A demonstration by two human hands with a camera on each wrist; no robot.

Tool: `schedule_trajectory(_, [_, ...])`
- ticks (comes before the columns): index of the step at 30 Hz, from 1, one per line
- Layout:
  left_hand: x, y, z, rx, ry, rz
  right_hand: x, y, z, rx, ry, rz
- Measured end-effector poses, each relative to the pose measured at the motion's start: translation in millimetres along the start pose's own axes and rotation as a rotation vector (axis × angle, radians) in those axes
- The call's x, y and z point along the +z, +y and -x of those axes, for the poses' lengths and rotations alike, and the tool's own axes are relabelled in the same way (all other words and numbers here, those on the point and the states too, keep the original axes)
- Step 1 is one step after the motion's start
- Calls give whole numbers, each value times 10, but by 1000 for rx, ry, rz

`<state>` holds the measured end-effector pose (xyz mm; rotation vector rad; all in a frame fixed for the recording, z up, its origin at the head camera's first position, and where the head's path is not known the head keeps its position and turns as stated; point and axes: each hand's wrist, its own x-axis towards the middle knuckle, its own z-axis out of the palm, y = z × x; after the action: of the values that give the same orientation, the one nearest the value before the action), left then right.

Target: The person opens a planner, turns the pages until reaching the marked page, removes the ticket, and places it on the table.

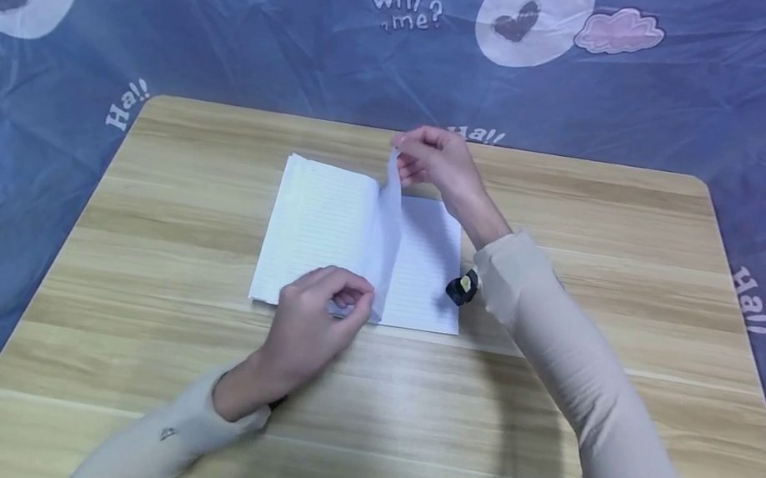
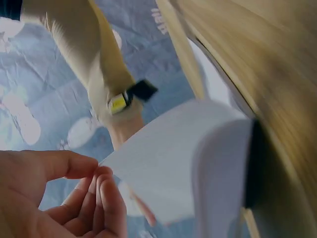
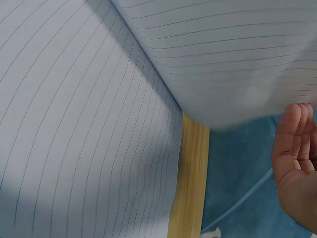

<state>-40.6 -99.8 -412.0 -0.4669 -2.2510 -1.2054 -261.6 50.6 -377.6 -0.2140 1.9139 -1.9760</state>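
Closest to the lens in the left wrist view, my left hand (image 1: 312, 318) pinches the near corner of a raised leaf (image 1: 387, 231) between thumb and fingertips; my right hand (image 1: 441, 166) pinches its far corner. Beneath, the ruled notebook (image 1: 427, 268) lies open on the wood-grain table (image 1: 163, 236), blue cloth (image 1: 271, 43) beyond. Should I pull unevenly, I reckon the thin leaf could crease or tear near the fold; a sharp tug might drag the whole notebook along.
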Motion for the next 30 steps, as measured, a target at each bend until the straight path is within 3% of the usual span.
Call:
schedule_trajectory(3, [-130,-67,63,-145,-16,80,-106,41,21,8,0,9])
schedule_trajectory(6, [-273,-129,129,-314,-34,121,-268,129,40,1,8,112])
schedule_trajectory(12, [-590,-246,197,-693,-89,154,-561,339,98,-56,15,519])
schedule_trajectory(17, [-808,-387,221,-913,-141,111,-681,452,132,-74,17,751])
schedule_trajectory(20, [-882,-473,244,-985,-155,116,-705,485,143,-58,-6,790])
schedule_trajectory(24, [-913,-573,255,-1016,-181,114,-731,518,150,-53,-27,864])
schedule_trajectory(30, [-905,-661,274,-1007,-262,-51,-782,590,156,-71,-56,984])
